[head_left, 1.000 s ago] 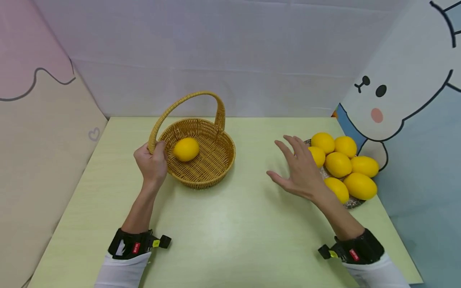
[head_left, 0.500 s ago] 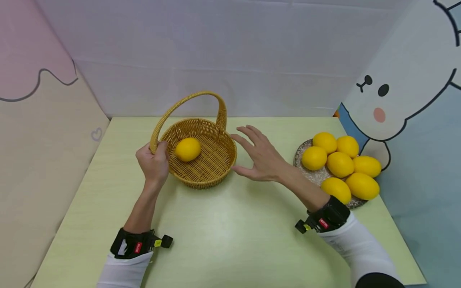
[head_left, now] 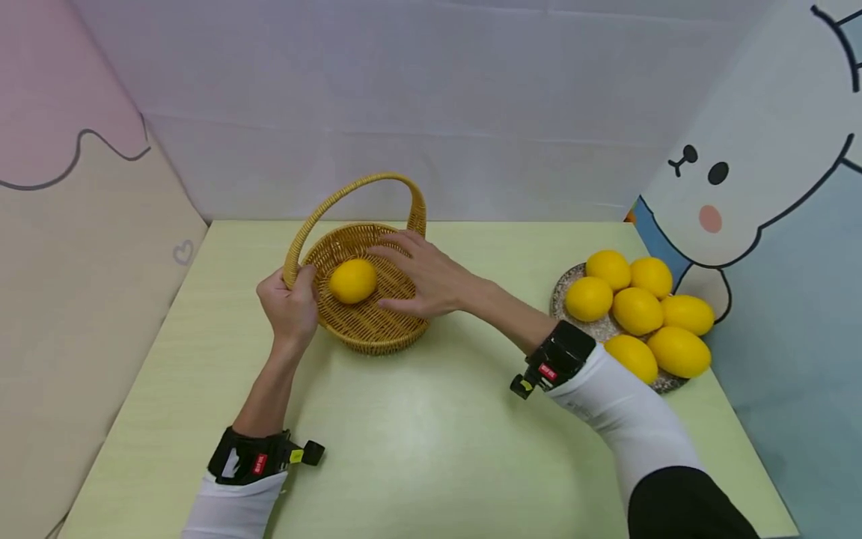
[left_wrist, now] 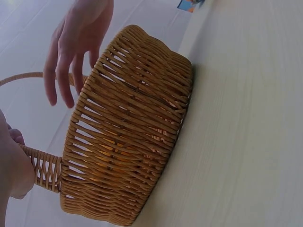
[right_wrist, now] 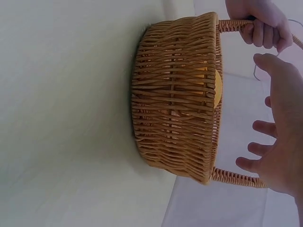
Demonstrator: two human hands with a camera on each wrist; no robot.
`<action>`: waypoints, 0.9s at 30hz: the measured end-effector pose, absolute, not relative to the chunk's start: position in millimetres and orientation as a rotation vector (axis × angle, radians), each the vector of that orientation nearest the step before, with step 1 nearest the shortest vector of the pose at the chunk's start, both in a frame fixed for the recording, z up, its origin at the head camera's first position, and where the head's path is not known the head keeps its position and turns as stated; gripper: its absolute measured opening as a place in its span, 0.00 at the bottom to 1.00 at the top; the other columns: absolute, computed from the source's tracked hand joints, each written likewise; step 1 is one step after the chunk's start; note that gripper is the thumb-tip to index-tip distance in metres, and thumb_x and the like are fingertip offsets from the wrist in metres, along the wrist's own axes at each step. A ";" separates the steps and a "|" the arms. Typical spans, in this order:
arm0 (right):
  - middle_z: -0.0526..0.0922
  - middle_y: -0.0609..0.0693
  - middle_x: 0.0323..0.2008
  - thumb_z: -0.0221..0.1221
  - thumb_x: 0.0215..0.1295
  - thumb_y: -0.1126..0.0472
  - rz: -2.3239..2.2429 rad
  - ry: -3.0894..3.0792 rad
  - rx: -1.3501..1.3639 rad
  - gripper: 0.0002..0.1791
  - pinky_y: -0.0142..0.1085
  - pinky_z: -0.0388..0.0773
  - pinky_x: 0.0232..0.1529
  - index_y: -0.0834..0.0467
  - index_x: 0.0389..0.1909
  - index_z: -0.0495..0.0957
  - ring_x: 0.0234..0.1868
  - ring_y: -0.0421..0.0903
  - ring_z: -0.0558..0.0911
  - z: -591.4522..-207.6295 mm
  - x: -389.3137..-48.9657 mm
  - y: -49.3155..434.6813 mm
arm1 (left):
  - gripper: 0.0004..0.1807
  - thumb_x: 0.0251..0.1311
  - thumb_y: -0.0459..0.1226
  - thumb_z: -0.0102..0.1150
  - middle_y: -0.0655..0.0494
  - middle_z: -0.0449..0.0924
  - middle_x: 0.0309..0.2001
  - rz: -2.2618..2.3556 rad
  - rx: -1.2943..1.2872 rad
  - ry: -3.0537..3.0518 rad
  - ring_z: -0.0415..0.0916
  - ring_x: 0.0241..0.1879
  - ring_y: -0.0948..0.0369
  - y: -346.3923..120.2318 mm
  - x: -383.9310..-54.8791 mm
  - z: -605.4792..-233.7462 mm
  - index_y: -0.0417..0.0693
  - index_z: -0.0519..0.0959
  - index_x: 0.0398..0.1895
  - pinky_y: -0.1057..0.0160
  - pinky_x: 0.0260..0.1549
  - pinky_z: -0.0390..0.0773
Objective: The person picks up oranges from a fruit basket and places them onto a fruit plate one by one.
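A round wicker basket (head_left: 377, 340) with a tall arched handle stands on the table, one lemon (head_left: 353, 281) lying inside toward its left. My left hand (head_left: 289, 305) grips the lower left end of the handle. Over the basket's right side reaches my right hand (head_left: 427, 275), fingers spread and holding nothing, thumb apart, pointing at the lemon. In the right wrist view that right hand (right_wrist: 284, 127) is above the rim, with the lemon (right_wrist: 218, 89) showing past the wicker edge. The left wrist view has the basket's woven side (left_wrist: 128, 123) up close.
To the right, a patterned plate (head_left: 562, 296) bears several more lemons (head_left: 637, 309). The pale table (head_left: 404, 449) meets a white cloth backdrop (head_left: 404, 112) behind and a wall with a cartoon face (head_left: 741, 187) at the right.
My right hand has swept left from beside the plate of lemons to over the basket, fingers spread throughout. The left hand keeps its hold on the handle; basket and lemon stay put.
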State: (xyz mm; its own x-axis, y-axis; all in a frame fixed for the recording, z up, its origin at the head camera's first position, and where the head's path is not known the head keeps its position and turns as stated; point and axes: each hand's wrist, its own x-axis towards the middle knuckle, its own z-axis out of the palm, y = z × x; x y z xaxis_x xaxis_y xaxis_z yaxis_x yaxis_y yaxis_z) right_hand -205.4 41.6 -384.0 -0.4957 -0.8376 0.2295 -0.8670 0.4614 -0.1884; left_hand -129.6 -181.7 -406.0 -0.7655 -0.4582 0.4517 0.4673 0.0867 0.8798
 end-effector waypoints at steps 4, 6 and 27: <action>0.63 0.59 0.74 0.59 0.65 0.34 0.387 -2.672 1.569 0.45 0.53 0.58 0.74 0.55 0.77 0.65 0.75 0.55 0.56 -382.0 -214.1 23.1 | 0.24 0.63 0.21 0.49 0.68 0.62 0.06 -1.766 -0.006 -1.700 0.52 0.06 0.73 -182.6 -132.1 -410.9 0.40 0.65 0.08 0.77 0.04 0.49; 0.62 0.59 0.75 0.59 0.66 0.34 0.343 -2.720 1.585 0.45 0.52 0.56 0.75 0.54 0.78 0.63 0.75 0.55 0.56 -380.4 -217.3 14.8 | 0.25 0.63 0.21 0.50 0.68 0.62 0.06 -1.774 -0.002 -1.697 0.52 0.06 0.73 -184.3 -135.9 -417.8 0.43 0.65 0.07 0.77 0.04 0.49; 0.55 0.51 0.78 0.61 0.66 0.35 -0.058 -3.102 1.607 0.47 0.44 0.68 0.69 0.44 0.82 0.55 0.73 0.50 0.59 -397.0 -233.9 -43.3 | 0.23 0.63 0.22 0.51 0.69 0.63 0.07 -1.783 0.005 -1.705 0.56 0.06 0.72 -184.9 -140.3 -430.3 0.43 0.67 0.09 0.77 0.03 0.51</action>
